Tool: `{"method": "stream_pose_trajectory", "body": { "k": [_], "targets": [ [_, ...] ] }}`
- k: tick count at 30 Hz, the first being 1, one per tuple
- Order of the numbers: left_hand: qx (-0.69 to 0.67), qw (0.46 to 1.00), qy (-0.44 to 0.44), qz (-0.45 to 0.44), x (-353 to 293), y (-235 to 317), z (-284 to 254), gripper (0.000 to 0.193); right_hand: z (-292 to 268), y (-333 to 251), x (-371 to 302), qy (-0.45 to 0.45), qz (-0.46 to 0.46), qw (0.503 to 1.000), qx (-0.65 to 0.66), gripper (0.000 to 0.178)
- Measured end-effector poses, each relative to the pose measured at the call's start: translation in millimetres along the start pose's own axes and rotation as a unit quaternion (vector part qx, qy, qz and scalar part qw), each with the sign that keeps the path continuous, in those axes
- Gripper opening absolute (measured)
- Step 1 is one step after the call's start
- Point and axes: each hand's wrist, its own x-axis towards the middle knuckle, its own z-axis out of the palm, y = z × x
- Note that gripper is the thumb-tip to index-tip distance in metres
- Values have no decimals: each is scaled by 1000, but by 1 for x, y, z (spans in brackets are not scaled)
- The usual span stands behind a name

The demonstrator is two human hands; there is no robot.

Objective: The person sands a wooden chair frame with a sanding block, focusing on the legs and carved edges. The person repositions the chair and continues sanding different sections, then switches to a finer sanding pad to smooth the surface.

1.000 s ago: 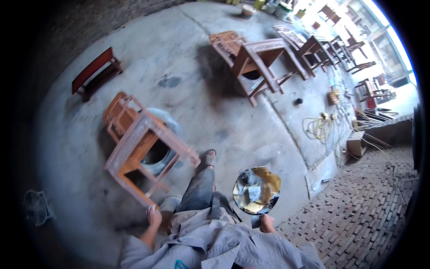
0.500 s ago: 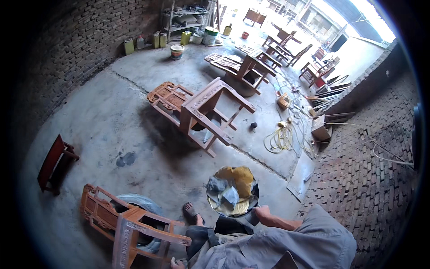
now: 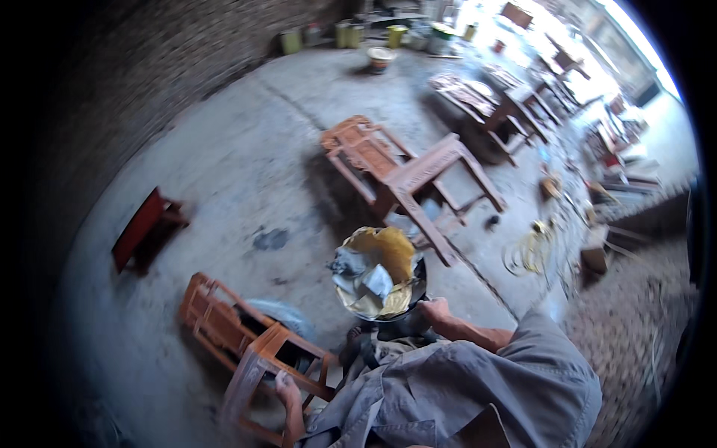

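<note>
My right hand (image 3: 434, 312) is closed on the side of a round dark bucket (image 3: 421, 282), held up in front of my body. Yellow and grey crumpled sheets (image 3: 382, 261), which look like sandpaper, fill its top. My left hand (image 3: 287, 390) is beside a carved brown wooden chair (image 3: 258, 347) lying tipped over on a tire (image 3: 287, 317). Its fingers are smeared, and whether they touch the chair cannot be made out.
Another tipped carved chair (image 3: 407, 175) lies ahead, with more chairs (image 3: 508, 112) beyond. A small reddish-brown wooden piece (image 3: 146, 228) stands at left. Yellow hose (image 3: 534, 250) coils on the floor at right. Cans and a paint bucket (image 3: 381, 58) line the far wall.
The view has swung, so the room has shifted right. My left hand has come up from the lower edge to beside the near chair. My right hand still holds the bucket.
</note>
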Motion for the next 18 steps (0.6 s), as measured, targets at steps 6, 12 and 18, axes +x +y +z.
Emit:
{"method": "stream_pose_trajectory", "body": {
  "k": [6,12,18],
  "targets": [
    [45,995,-22,-88,-137,-52,34,28,-26,-11,22,-24,-25,999,15,35],
    [20,988,-1,-152,-184,-108,29,23,-20,-23,24,6,-61,997,37,34],
    [-14,988,3,-156,-117,-164,-2,20,-5,-22,-15,59,-22,996,68,37]
  ]
}}
